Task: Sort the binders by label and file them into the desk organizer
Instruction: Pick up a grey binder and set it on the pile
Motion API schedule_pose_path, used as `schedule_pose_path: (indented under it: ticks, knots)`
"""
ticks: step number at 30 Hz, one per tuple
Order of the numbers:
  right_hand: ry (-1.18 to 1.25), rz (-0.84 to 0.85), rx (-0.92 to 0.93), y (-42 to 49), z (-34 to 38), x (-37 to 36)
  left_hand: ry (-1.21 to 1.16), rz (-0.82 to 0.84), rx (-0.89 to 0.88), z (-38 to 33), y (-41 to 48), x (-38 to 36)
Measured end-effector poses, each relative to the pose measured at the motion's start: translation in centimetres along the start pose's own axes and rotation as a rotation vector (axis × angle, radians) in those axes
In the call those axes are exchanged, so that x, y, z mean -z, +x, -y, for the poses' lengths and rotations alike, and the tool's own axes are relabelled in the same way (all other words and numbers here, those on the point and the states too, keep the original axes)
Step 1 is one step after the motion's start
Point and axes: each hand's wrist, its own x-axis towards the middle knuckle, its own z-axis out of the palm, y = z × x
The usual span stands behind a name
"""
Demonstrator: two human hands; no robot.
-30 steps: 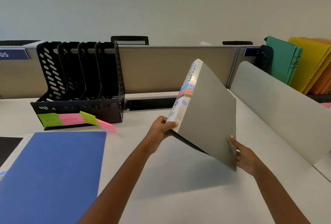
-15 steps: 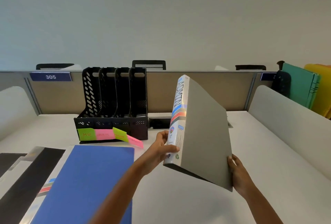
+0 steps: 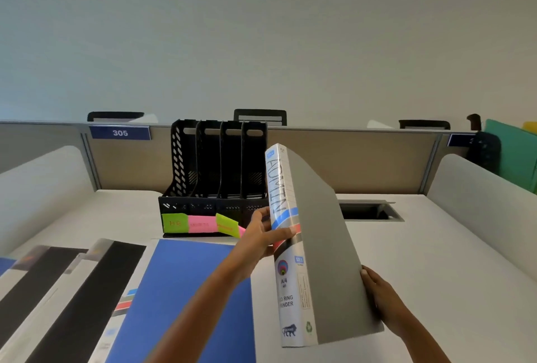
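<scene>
At the far left of the white surface point(image 3: 436, 261) lie two flat binders point(image 3: 72, 290) with black and white covers. Just right of them lies a blue folder point(image 3: 186, 290), also flat, and its left edge covers part of the nearer one. Behind, on the beige partition point(image 3: 363, 159), hangs a blue sign point(image 3: 120, 132) with the number 305.

The black organizer point(image 3: 216, 165) stands at the back of the surface, close to the partition, with four upright slots side by side. Four paper notes point(image 3: 200, 224) are stuck along its low front: green, pink, green and pink. The writing on them is too blurred to read.

The left hand point(image 3: 261, 239) reaches over the blue folder, in front of the organizer's right end. Its fingers point(image 3: 286, 234) grasp the spine of the grey binder point(image 3: 319, 246) near the middle, with the thumb across the spine and the others behind it. The binder is in the air above the surface, nearly upright, and its top leans a little to the left. The spine faces the camera and shows the hand-written word ADMIN. Its top corner is just beside the rightmost slot; whether they touch, I cannot tell. The right hand point(image 3: 383, 301) grasps the lower rear edge of the cover.

Further right a dark opening point(image 3: 367, 211) is cut in the surface. At the far right a green folder point(image 3: 514, 156) stands behind a white divider point(image 3: 479, 188).
</scene>
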Motion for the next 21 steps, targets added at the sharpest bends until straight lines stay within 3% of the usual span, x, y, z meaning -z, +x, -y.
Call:
schedule_pose_path:
  ticks: [13, 21]
  knots:
    - [-0.159, 0.115, -0.001, -0.6, 2.8, -6.7, -0.003, -0.352, 0.158, 2.2, -2.2, 8.4]
    - [-0.243, 0.213, -0.038, -2.6, 2.8, -13.1, 0.048, -0.457, 0.247, 3.5, -5.3, 14.5]
